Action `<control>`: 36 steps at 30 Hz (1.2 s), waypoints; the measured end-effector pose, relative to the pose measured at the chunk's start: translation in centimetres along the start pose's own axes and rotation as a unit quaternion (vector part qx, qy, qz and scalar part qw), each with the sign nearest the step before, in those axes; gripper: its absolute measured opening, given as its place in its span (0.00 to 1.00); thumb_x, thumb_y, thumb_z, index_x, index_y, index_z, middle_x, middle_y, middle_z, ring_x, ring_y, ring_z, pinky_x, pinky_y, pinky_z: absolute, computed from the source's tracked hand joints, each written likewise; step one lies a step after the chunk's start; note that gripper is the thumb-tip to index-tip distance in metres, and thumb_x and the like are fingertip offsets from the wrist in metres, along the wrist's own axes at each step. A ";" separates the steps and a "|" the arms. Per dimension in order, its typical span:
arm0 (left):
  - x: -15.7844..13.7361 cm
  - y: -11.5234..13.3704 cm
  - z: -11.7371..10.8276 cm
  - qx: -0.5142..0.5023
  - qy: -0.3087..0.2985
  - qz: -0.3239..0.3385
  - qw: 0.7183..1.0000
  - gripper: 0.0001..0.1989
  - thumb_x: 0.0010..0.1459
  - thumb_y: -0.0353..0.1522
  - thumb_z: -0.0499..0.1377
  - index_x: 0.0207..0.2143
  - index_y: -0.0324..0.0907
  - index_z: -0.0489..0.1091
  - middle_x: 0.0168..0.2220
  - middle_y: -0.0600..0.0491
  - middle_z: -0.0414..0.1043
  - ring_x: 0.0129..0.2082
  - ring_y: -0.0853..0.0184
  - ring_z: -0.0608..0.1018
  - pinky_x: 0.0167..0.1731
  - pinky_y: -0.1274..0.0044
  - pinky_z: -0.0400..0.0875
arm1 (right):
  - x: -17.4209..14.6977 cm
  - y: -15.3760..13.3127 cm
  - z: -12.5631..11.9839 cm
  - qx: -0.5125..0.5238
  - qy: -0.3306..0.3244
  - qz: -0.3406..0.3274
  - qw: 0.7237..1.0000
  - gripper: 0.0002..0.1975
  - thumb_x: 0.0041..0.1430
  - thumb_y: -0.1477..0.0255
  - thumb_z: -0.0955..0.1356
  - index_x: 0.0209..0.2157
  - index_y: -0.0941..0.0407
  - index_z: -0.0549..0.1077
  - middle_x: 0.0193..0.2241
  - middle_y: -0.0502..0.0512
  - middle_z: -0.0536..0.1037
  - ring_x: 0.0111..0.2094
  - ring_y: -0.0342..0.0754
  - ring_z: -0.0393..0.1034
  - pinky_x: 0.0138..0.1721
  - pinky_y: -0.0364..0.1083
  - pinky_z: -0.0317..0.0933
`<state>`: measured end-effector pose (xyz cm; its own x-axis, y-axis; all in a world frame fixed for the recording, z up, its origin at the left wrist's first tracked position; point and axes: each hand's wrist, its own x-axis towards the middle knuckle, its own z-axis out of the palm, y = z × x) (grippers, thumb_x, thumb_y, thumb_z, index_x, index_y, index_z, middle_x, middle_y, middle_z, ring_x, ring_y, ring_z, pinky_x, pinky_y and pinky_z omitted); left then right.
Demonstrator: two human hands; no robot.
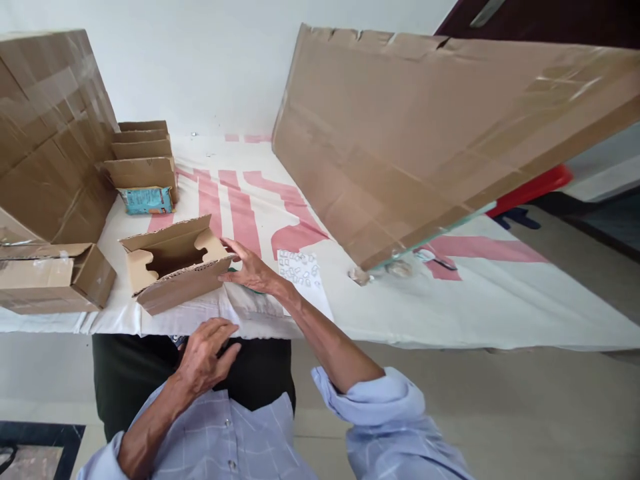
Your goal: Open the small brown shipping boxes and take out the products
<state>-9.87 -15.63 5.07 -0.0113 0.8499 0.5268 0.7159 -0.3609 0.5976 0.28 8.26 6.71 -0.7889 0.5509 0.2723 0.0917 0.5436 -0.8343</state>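
Observation:
A small brown cardboard box (177, 283) with its top flaps up stands on the cloth-covered table, and its inside is dark. My right hand (253, 270) is at the right end of this box, thumb and fingers spread apart; the fingertips appear to touch its edge. Something green, mostly hidden, lies under that hand. My left hand (205, 353) hovers just off the front edge of the table, below the box, fingers loosely bent, thumb apart, holding nothing. Right of my right hand lies a white paper sheet (303, 273) with small drawn shapes.
At the back left, a blue packet (146, 200) leans against upright cardboard dividers (140, 170). Large cardboard (55, 133) rises on the left, above a low carton (50, 280). A big cardboard panel (400, 133) slants across the right side. Beneath it lie dark-handled scissors (445, 263).

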 end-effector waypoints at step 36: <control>-4.6 -13.0 -8.1 0.117 0.210 -0.272 0.932 0.24 0.63 0.37 0.65 0.60 0.44 0.70 0.51 0.43 0.79 0.51 0.54 0.83 0.50 0.61 0.82 | 4.6 1.7 6.4 0.079 0.113 0.065 0.988 0.65 0.48 0.57 0.82 0.79 0.44 0.47 0.76 0.66 0.58 0.50 0.58 0.76 0.45 0.58 0.81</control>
<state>-24.80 -17.98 -0.21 -0.6539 0.6395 0.4043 0.6569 0.2148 0.7227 -7.01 7.68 3.47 -0.6192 0.7465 0.2435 0.0722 0.3629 -0.9290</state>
